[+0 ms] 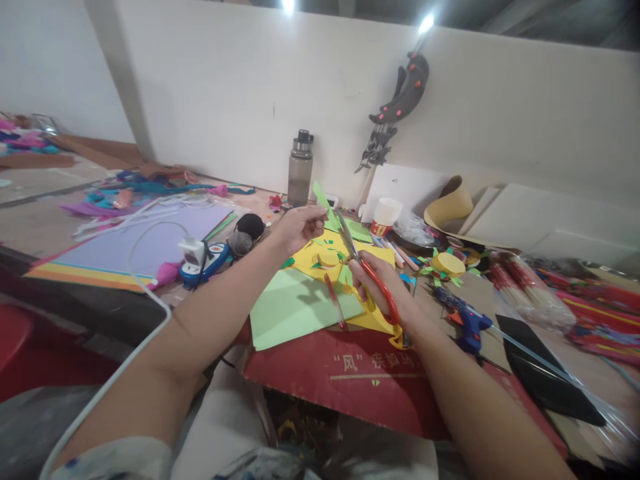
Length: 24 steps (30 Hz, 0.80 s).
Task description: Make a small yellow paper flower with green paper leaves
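Between its fingertips my left hand [303, 227] pinches a narrow piece of green paper [324, 200], held up above the table. My right hand [384, 283] is wrapped round the orange-red handles of a pair of scissors [347, 235]. The blades point up and to the left, right beside the green piece; whether they are cutting into it I cannot tell. Below lie yellow paper [307, 263] with small green scraps and a light green sheet [285, 310]. A red pen [335, 300] rests across the green sheet's right side.
A grey water bottle [300, 170] and a paper cup [385, 217] stand at the back. A blue glue gun [470, 325] lies to the right, near a yellow paper ring [449, 264]. A power strip [204, 263] with a white cable sits left. Red board [310, 370] lies in front.
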Tool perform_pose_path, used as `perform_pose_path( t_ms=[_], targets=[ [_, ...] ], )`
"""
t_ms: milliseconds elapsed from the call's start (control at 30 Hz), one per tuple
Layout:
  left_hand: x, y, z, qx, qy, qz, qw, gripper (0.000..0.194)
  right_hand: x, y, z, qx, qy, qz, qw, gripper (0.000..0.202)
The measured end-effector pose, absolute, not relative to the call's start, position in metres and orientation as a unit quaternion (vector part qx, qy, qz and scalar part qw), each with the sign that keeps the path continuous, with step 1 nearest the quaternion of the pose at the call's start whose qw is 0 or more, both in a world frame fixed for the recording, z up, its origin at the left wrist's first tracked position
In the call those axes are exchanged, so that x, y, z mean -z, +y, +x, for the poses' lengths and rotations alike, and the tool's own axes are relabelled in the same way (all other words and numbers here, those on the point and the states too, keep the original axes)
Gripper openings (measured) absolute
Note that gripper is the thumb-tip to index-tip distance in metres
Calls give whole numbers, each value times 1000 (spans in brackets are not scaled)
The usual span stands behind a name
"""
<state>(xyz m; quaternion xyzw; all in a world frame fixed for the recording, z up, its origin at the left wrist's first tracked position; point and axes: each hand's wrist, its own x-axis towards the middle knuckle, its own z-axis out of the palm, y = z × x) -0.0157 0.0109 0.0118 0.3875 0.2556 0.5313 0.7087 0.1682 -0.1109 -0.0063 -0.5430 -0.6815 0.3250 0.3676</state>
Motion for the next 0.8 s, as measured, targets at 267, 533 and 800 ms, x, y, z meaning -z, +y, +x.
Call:
perform_pose_path(
  t_ms=[267,533,800],
  targets=[
    [-10,-2,-4,-500,268,408,716,19,5,-113,167,-332,-672,-543,379,50],
    [-2,-6,3,-473,263,426,725,16,13,-110,169,-329,-671,-536,393,49],
    [0,-8,7,-473,262,420,729,17,13,-109,167,-344,-660,-534,403,48]
  ],
)
